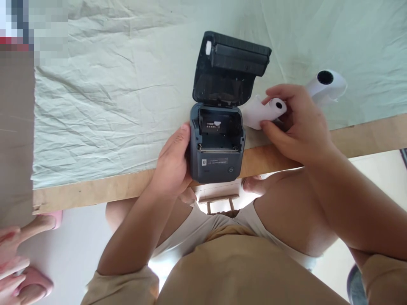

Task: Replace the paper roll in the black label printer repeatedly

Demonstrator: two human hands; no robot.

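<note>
A small dark grey printer sits at the near edge of the table with its lid swung up and back, showing its bare paper bay. My left hand grips the printer's left side. My right hand, just right of the printer, holds a white paper roll with a loose end of paper, a little above the cloth.
A second white paper roll lies on the creased pale green cloth at the right. The wooden table edge runs below it. At the lower left another person's feet in pink slippers rest on the floor.
</note>
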